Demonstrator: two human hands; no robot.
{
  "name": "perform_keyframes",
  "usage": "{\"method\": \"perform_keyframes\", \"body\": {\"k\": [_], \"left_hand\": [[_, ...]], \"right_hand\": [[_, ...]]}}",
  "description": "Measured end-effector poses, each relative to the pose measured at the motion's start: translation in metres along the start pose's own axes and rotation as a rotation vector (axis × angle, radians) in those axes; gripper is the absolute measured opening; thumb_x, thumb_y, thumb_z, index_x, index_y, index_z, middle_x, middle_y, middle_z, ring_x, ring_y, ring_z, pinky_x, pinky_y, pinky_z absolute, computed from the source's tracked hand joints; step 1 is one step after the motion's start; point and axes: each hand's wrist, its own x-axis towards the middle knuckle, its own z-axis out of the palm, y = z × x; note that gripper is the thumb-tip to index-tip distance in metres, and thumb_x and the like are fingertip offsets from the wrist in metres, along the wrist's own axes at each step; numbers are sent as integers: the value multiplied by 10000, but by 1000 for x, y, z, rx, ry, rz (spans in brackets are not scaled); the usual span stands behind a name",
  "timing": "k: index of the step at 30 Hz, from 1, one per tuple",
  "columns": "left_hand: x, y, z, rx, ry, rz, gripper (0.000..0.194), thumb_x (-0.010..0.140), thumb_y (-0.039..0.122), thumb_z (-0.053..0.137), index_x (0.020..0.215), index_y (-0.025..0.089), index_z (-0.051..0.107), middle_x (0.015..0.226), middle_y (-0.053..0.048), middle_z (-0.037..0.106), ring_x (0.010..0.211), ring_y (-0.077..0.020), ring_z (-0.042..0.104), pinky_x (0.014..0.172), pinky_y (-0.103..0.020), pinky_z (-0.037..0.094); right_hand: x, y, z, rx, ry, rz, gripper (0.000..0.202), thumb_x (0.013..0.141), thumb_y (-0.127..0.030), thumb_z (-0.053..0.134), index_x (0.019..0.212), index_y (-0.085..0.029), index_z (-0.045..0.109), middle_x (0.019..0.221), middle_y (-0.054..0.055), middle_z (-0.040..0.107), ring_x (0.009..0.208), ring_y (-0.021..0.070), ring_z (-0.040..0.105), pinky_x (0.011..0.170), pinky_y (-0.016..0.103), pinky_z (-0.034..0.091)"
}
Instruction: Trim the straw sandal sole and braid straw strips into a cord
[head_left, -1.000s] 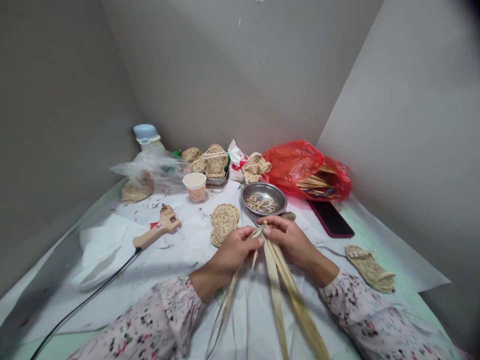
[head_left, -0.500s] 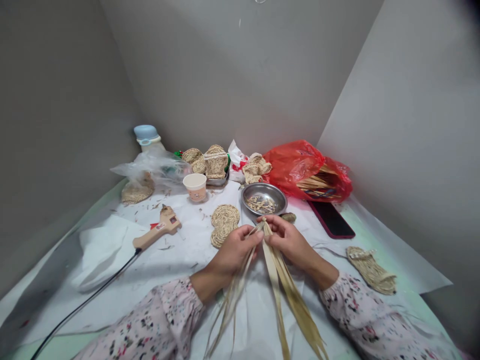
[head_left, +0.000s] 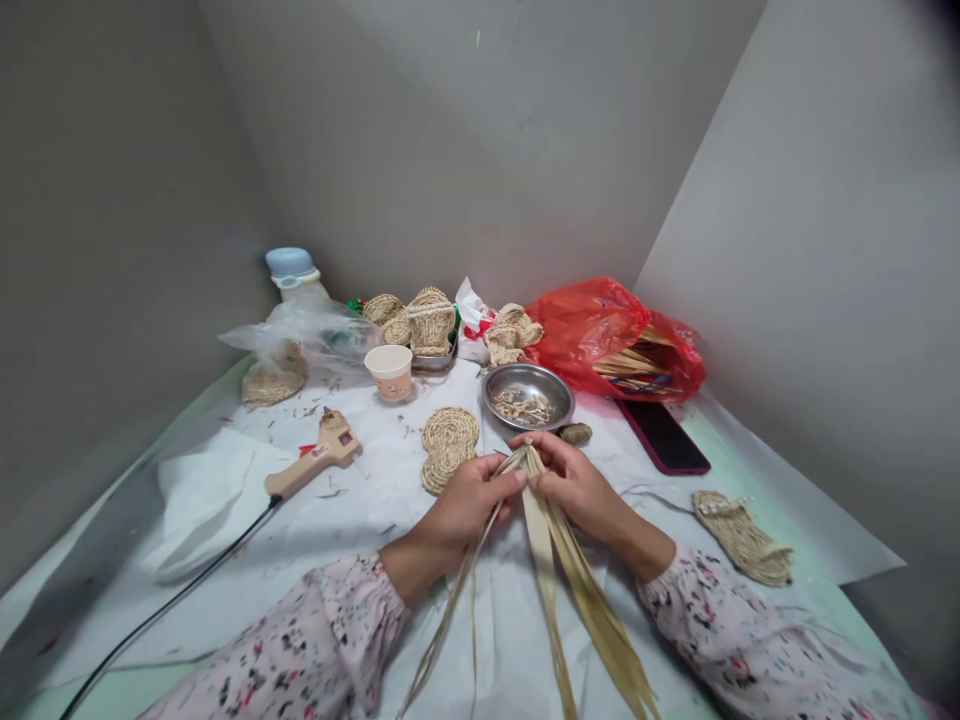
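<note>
Small handicraft workstation, sitting boxed in by plain grey partition walls [head_left: 480,150]. White paper sheeting [head_left: 360,500] is covering the table. Evidence lying about: glue gun [head_left: 313,462] trailing its cord, woven straw soles [head_left: 448,447], finished straw pieces [head_left: 420,322], metal bowl [head_left: 528,396] holding trimmings, red bag [head_left: 615,340] spilling raw straw strips.

Plain grey walls [head_left: 465,140] on three sides, meeting in a corner behind the clutter; bare, matte, evenly lit, darker toward the left. Below, a pale green desk [head_left: 757,455] spread with white paper sheets [head_left: 375,500], creased and dotted with small scraps.
</note>
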Motion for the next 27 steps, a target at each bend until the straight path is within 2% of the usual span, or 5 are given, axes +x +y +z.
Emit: {"method": "perform_keyframes", "body": {"k": [5, 12, 20, 27], "left_hand": [[0, 0, 0, 17, -2, 2, 293, 748, 396, 645, 669, 162, 487, 459, 62, 445, 419, -62, 324, 445, -210, 197], [-1, -1, 2, 47, 9, -6, 327, 725, 459, 640, 683, 171, 492, 438, 71, 413, 389, -60, 291, 428, -212, 175], [1, -2, 2, 111, 1, 29, 245, 765, 356, 552, 630, 183, 443, 448, 66, 398, 398, -61, 305, 425, -216, 173], [1, 1, 3, -16, 20, 19, 162, 716, 279, 611, 706, 162, 499, 500, 63, 438, 442, -66, 364, 455, -210, 232]], "right_hand": [[1, 4, -1, -4, -1, -18, 406, 680, -97, 559, 1074, -197, 574, 959, 24, 651, 861, 163, 606, 725, 249, 468], [3, 10, 4, -3, 48, 13, 395, 655, -75, 550, 1024, -214, 590, 846, -3, 657, 770, 151, 610, 648, 234, 465], [2, 14, 8, -79, 84, -33, 359, 687, -75, 542, 1016, -212, 589, 849, -7, 644, 759, 143, 606, 670, 242, 469], [2, 12, 8, -77, 45, -35, 308, 723, -90, 526, 1004, -208, 571, 856, 3, 650, 734, 150, 620, 670, 261, 487]]}}
